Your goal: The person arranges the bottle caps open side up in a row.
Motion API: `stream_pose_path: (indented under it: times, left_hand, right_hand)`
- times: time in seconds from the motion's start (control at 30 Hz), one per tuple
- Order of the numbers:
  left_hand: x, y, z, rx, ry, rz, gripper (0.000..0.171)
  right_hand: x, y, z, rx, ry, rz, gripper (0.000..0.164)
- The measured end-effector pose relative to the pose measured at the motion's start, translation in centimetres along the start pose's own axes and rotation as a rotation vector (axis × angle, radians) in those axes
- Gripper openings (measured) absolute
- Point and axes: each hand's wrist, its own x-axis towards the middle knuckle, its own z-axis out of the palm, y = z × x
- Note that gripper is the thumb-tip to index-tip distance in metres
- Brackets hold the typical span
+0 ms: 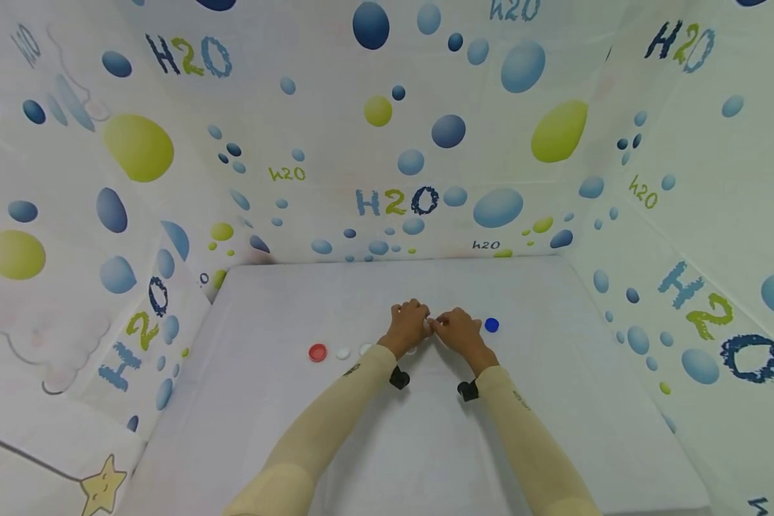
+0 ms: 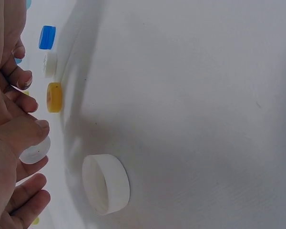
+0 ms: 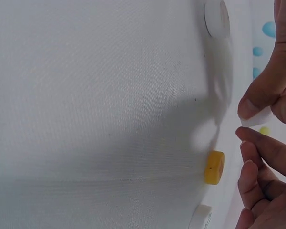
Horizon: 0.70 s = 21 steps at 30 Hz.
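Note:
My left hand (image 1: 408, 327) pinches a whitish, translucent bottle cap (image 2: 35, 151) between thumb and fingers, raised over the table. Close beside it is my right hand (image 1: 459, 331), its fingers loosely bent. In the right wrist view, a fingertip (image 3: 241, 132) of the right hand comes right up to the lower edge of the held cap (image 3: 257, 118). Beyond the hands lie a yellow cap (image 2: 54, 97), a white cap (image 2: 50, 65) and a blue cap (image 2: 47, 37). A white cap (image 2: 117, 183) rests below the left hand, its hollow side showing.
To the left on the white table (image 1: 264, 308) are a red cap (image 1: 317, 352) and a white cap (image 1: 342, 353), with another white cap (image 1: 365, 349) by the left wrist. A patterned cloth wall (image 1: 335, 129) encloses the back and sides of the table.

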Motion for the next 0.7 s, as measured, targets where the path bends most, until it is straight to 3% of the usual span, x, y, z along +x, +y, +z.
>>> stream_pose_path:
  times: [0.43,0.7]
  left_hand:
    - [-0.18,-0.27,0.03,0.022,-0.006,0.025,0.032]
    - [0.09,-0.37,-0.41,0.025,-0.037,0.005,0.038]
  right_hand:
    - [0.00,0.02,0.27,-0.007,0.015,-0.004,0.039]
    - [0.46,0.21,0.88,-0.078,0.034,-0.048,0.039]
